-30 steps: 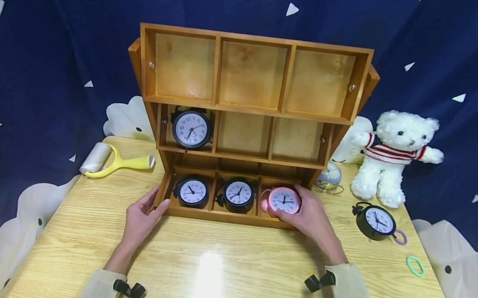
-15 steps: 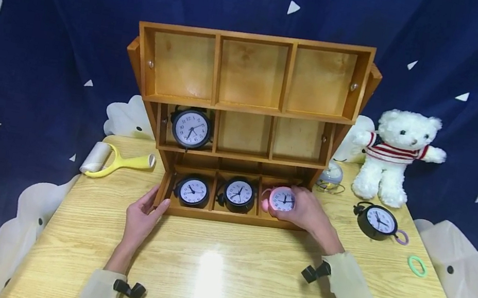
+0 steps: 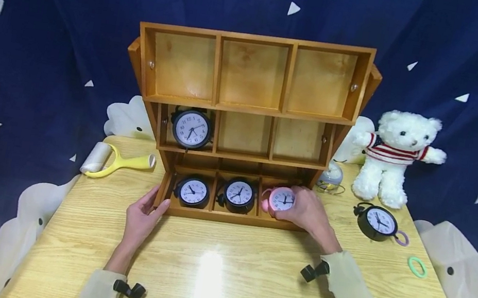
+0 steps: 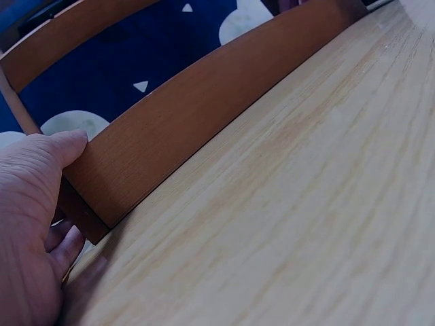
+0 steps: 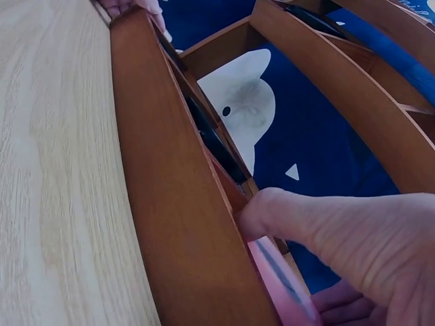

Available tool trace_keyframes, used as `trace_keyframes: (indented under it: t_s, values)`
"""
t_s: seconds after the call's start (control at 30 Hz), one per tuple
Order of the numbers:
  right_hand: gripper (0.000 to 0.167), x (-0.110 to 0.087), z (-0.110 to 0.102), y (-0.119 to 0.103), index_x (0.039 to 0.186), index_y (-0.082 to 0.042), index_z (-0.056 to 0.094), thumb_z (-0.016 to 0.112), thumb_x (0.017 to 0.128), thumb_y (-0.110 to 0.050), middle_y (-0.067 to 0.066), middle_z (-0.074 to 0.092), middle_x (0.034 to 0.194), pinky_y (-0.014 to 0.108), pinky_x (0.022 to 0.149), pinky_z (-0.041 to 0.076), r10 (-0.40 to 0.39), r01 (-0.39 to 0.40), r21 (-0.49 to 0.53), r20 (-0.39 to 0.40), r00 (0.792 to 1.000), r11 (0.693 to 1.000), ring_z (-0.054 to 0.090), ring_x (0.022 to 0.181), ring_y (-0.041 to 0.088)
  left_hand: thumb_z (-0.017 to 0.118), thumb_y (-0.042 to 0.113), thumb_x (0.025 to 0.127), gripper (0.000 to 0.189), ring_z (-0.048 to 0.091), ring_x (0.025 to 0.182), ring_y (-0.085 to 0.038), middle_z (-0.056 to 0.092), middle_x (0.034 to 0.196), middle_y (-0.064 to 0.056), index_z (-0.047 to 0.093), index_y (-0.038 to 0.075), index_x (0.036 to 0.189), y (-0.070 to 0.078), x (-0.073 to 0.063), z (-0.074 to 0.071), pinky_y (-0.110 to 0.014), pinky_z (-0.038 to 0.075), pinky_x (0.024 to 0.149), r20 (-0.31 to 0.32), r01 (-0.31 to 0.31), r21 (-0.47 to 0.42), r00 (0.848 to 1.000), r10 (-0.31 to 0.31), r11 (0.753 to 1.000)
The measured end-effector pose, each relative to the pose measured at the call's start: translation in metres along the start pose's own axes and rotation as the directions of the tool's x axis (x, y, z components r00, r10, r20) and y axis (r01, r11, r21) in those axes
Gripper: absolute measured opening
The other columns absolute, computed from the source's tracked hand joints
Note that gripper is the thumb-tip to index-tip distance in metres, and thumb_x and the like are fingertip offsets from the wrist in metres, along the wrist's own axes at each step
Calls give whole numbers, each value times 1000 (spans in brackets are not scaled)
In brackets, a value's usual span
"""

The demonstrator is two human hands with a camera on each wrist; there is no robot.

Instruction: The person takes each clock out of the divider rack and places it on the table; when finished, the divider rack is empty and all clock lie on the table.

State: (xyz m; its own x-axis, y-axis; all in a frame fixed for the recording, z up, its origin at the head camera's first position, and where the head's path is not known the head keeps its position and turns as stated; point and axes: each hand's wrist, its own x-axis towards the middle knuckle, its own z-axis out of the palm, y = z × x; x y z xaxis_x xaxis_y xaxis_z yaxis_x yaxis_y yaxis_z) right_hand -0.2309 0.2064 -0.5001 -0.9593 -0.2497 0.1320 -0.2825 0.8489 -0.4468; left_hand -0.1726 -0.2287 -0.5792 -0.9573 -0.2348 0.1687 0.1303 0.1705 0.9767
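A pink alarm clock (image 3: 277, 200) lies face up in the right compartment of the bottom tier of a wooden display shelf (image 3: 228, 217). My right hand (image 3: 309, 213) grips it from the right, covering part of its dial; its pink rim (image 5: 289, 288) shows beside the thumb in the right wrist view. With the thumb on the front board and fingers round the side, my left hand (image 3: 140, 219) holds the shelf's front left corner. Two black alarm clocks, one left (image 3: 192, 192) and one centre (image 3: 237, 193), fill the other bottom compartments. Another black clock (image 3: 191, 129) stands in the middle tier's left compartment.
At the right of the table lie a black alarm clock (image 3: 377, 223), a purple ring (image 3: 402, 238) and a green ring (image 3: 416, 267). A white teddy bear (image 3: 385, 175) sits behind them. A grey clock (image 3: 331, 175) is beside the shelf; a yellow-handled roller (image 3: 116, 163) lies left.
My right hand has shifted slightly left over the pink alarm clock, covering more of its dial. The left hand stays on the shelf corner.
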Motion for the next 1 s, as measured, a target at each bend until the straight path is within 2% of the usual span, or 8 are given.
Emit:
trace_keyframes:
  t_s: [0.3,0.4,0.5,0.67,0.9,1.0]
  values:
    - [79,-7,6,2,117,4,60,95,61,-39,19,64,103,50,75,59,-12,17,31,-144,989,999,62,91,34,81,14,94,58,55,137,-32,58,148,-17,59,2,146,0,0,0,-16,49,102,7,1,-12,1000,-1,1000]
    - [84,-9,7,2,122,5,57,96,60,-36,21,60,109,53,79,60,2,12,75,-178,984,997,60,95,35,81,14,93,58,55,137,-32,59,148,-17,59,1,146,0,0,-1,-16,49,101,1,7,-18,1000,-7,1000]
    - [91,-11,6,0,127,5,54,98,57,-32,21,57,113,55,83,59,48,-17,150,-206,977,989,59,98,36,81,13,94,58,55,137,-33,58,148,-18,59,1,146,-1,0,0,-15,50,100,3,5,-16,1000,-5,1000]
    - [92,-16,4,0,129,4,53,99,57,-29,20,56,114,53,84,55,93,-25,254,-260,961,967,57,99,35,80,13,94,57,55,136,-34,58,148,-18,59,1,146,-1,1,1,-12,49,99,1,-1,2,1000,1,1000]
    - [79,-26,13,7,129,-6,61,97,66,-38,10,69,112,50,84,55,107,17,316,-370,923,949,65,100,28,80,9,94,57,53,138,-33,58,148,-19,59,-1,145,-1,2,2,-14,49,101,2,-14,-37,1000,14,999]
    - [79,-31,16,9,129,-9,64,98,65,-38,7,71,112,50,83,57,116,30,323,-424,898,946,67,99,27,80,8,93,57,54,138,-35,58,147,-20,58,-2,145,0,1,2,-15,50,101,2,-18,-49,1000,18,999]
